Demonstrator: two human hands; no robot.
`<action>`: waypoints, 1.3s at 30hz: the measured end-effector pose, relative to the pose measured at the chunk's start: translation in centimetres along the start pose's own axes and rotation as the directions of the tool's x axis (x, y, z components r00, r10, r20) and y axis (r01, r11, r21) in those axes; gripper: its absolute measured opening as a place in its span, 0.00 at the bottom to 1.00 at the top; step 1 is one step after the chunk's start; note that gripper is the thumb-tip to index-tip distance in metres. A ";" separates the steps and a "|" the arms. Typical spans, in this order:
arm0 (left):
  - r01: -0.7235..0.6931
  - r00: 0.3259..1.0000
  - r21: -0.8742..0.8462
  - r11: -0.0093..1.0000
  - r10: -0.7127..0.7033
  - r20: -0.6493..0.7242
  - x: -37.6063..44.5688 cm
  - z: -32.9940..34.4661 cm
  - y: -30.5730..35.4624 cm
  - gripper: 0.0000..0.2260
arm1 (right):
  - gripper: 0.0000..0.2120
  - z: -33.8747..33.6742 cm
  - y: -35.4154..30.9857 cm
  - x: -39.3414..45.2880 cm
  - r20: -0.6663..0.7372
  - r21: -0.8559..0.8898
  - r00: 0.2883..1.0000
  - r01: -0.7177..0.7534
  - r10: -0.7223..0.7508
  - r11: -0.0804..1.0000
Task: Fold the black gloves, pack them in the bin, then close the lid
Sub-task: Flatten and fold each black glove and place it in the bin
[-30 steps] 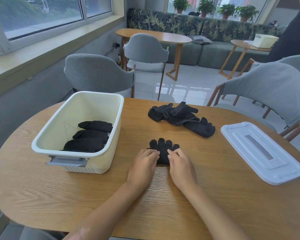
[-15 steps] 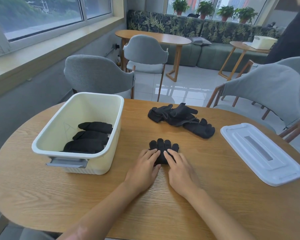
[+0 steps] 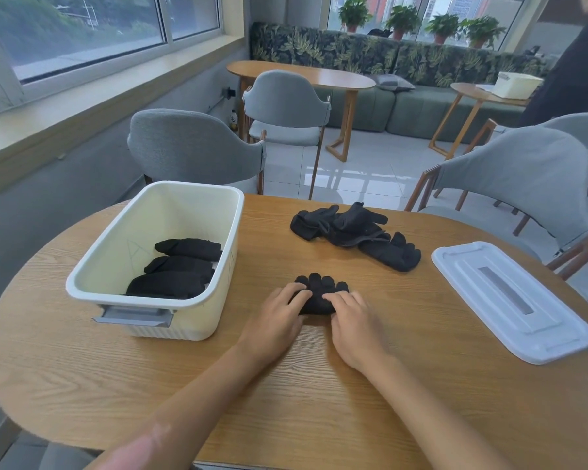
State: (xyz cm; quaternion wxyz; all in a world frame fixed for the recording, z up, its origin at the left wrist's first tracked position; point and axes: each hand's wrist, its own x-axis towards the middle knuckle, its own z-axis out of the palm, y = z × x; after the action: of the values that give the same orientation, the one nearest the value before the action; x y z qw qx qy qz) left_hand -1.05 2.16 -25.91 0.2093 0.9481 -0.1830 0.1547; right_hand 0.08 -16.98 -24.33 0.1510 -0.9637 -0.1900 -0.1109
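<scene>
The glove (image 3: 319, 293) being folded lies on the desk (image 3: 421, 385) directly in front of the person, its fingertips pointing away and its near end under both hands. The left hand (image 3: 275, 320) rests on its left side with fingers laid flat and lightly spread over the fabric; the right hand (image 3: 353, 323) presses the right side, its fingers bent a little at the knuckles. Half a second ago the fingers met in a point over the middle of the glove; now they sit apart, one hand on each edge, and more black cloth shows between them. That suggests the fold is being flattened or re-gripped, not finished.

To the left, the cream bin (image 3: 116, 286) already holds three folded gloves (image 3: 180, 266) in a row. Beyond the hands, a loose heap of unfolded gloves (image 3: 353, 232) waits near the far edge. The white lid (image 3: 510, 300) lies flat at the right, well apart from the bin, so packing has several rounds left before closing.
</scene>
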 end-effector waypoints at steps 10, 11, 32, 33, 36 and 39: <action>-0.002 0.999 -0.032 0.999 0.000 -0.038 -0.4 -0.1 -0.1 0.12 | 0.22 1.3 -0.8 -2.8 -0.106 0.036 0.994 -0.036 0.040 0.999; 0.007 1.000 -0.041 0.999 -0.007 -0.020 -0.2 -0.2 -0.1 0.11 | 0.20 1.3 -1.0 -2.7 -0.111 0.039 0.993 -0.038 0.042 0.999; 0.306 0.859 -0.071 0.949 -0.243 0.450 8.0 -3.8 -0.4 0.13 | 0.15 -3.9 -0.4 6.3 0.370 0.039 0.844 -0.432 0.388 0.901; 0.317 0.846 -0.061 0.946 -0.254 0.468 8.3 -3.8 -0.4 0.12 | 0.15 -3.7 -0.4 6.3 0.374 0.032 0.837 -0.443 0.400 0.896; 0.318 0.817 0.005 0.948 -0.277 0.505 9.2 -3.7 -0.2 0.13 | 0.13 -3.1 -0.4 6.5 0.356 -0.010 0.818 -0.479 0.451 0.878; 0.268 0.817 0.101 0.958 -0.281 0.504 10.0 -3.6 0.2 0.14 | 0.13 -2.9 -0.5 7.1 0.340 -0.064 0.793 -0.517 0.506 0.853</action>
State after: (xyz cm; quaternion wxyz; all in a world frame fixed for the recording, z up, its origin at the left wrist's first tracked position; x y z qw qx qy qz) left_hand 6.92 0.75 -19.04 0.1611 0.9737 -0.0916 -0.1329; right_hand 5.84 -15.11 -19.56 0.1553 -0.9806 0.0525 0.1072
